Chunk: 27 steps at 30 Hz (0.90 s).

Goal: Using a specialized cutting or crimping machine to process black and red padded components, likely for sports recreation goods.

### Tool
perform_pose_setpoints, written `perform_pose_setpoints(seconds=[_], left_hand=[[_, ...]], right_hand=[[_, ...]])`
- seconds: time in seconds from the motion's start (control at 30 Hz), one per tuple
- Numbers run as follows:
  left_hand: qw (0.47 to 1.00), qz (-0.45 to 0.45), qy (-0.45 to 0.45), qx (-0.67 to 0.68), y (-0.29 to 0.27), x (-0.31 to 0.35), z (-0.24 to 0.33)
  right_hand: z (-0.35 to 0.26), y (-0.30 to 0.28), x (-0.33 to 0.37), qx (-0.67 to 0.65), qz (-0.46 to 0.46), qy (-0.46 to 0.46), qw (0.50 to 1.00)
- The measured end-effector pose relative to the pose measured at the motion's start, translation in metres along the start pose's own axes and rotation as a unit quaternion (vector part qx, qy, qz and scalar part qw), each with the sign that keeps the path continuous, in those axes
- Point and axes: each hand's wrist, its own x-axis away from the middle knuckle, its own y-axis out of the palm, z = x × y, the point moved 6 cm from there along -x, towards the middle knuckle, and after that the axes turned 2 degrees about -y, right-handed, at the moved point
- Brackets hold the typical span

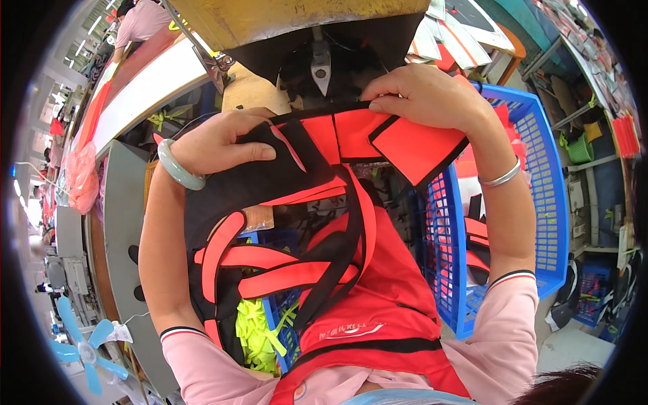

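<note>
A neon orange-and-black fabric piece (358, 131) with black-bound edges stretches between my two hands, below the metal needle area (320, 67) of a sewing machine (297, 23). My left hand (226, 142) is closed on its black part, thumb lying on top and the other fingers partly hidden behind. At the upper right, my right hand (425, 98) pinches the top edge between thumb and fingers, close to the machine. Below an orange flap (415, 148), the rest drops toward my lap. Several orange straps with black edging (270, 260) hang there in a tangle.
A blue plastic crate (540, 182) with orange-and-black pieces stands at my right. Neon yellow strips (256, 334) lie low on the left by another blue container. A red apron (385, 290) covers my lap. A blue fan (88, 347) is at lower left; another person (143, 25) sits far left.
</note>
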Motion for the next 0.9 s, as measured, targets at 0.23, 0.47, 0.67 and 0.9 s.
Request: perform_pose_setpoints(seconds=[0.23,0.47,0.67,0.9], left_hand=[[1.000,0.021,0.022,0.005,-0.014,-0.009,-0.012],[0.999,0.035,0.008,-0.040,-0.021,-0.012,-0.032],[0.998,0.064,-0.016,0.000,-0.017,-0.013,-0.043],[0.996,0.064,-0.068,-0.006,-0.015,-0.016,-0.051]], right_hand=[[0.008,-0.005,-0.013,0.001,0.006,0.007,1.000],[0.009,-0.014,-0.018,-0.016,0.027,0.007,0.999],[0.014,-0.012,-0.014,-0.035,0.056,0.023,0.998],[0.017,-0.012,-0.016,-0.003,0.082,-0.005,0.997]])
